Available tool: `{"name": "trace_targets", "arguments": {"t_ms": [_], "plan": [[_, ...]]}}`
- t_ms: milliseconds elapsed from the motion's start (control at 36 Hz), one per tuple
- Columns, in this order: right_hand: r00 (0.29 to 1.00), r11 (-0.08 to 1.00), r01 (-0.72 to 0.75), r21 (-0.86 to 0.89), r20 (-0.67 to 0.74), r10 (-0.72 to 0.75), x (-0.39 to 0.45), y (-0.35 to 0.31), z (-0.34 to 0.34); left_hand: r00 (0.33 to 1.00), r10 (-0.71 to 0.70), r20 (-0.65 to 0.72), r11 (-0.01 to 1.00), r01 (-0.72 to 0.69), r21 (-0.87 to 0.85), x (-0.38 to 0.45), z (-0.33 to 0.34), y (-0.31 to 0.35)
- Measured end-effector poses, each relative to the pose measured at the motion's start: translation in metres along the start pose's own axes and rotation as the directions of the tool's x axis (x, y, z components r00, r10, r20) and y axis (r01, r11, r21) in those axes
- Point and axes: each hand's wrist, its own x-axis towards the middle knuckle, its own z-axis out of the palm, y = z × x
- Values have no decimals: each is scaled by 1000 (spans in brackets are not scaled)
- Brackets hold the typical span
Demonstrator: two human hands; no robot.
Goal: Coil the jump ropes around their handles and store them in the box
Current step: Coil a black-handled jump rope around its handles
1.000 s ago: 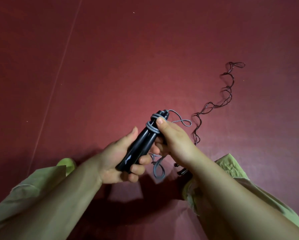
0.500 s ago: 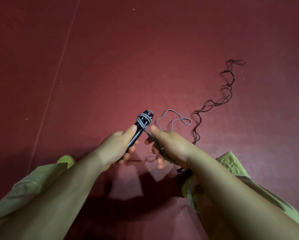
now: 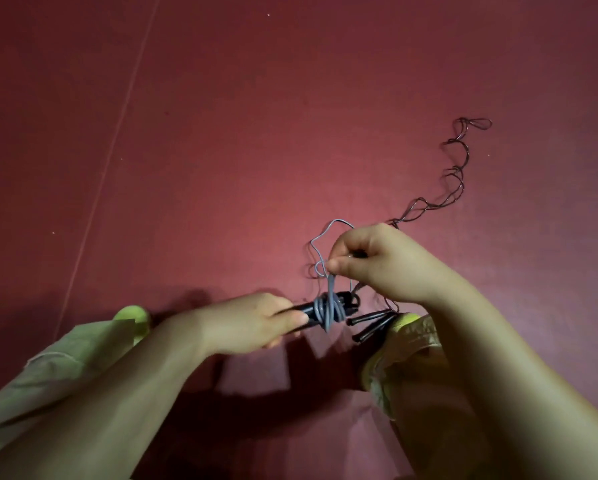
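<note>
The left hand (image 3: 256,322) grips the black plastic jump-rope handles (image 3: 328,306), lying level just below frame centre; the right hand (image 3: 370,258), at one o'clock from them, pinches the thin grey rope (image 3: 330,296) wound round their end; a second dark wavy rope (image 3: 453,181) trails toward two o'clock on the red floor (image 3: 256,133).

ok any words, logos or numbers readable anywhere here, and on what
None can be read.
black handles in the left hand: no mark shows.
grey rope pinched by the right hand: no print.
second pair of handles by the knee: too dark and small to tell.
dark rope and red floor: no text.
</note>
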Motion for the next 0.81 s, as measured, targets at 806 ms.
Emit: {"name": "trace_targets", "arguments": {"t_ms": [806], "plan": [[927, 827, -370, 423, 105, 361, 13, -10, 59, 714, 127, -689, 918, 178, 354, 9, -3, -9]]}}
